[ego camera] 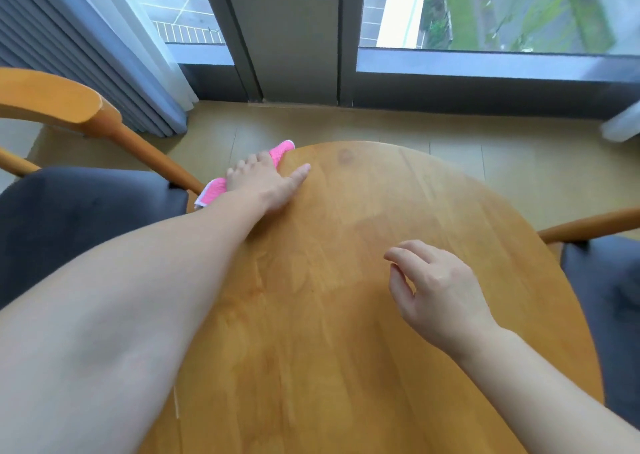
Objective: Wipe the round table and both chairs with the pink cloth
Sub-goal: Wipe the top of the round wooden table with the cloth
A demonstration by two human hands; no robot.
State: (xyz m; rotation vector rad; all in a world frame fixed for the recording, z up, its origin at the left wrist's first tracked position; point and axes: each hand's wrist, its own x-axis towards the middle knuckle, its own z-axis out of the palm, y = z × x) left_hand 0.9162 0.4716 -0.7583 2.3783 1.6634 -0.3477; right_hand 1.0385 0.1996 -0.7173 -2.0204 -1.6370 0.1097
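Note:
The round wooden table point(363, 280) fills the middle of the view. My left hand point(266, 180) reaches to its far left rim and presses the pink cloth point(278, 152) against the edge; the cloth sticks out past the fingers and again below the wrist. Over the right half of the tabletop my right hand point(436, 287) hovers with its fingers loosely curled, holding nothing. A wooden chair with a dark seat point(79, 218) stands at the left. A second chair point(602, 280) shows at the right edge.
A tall window with a grey frame point(298, 34) runs along the far wall. A pleated curtain point(86, 45) hangs at the back left. Pale wood floor point(381, 128) lies between table and window.

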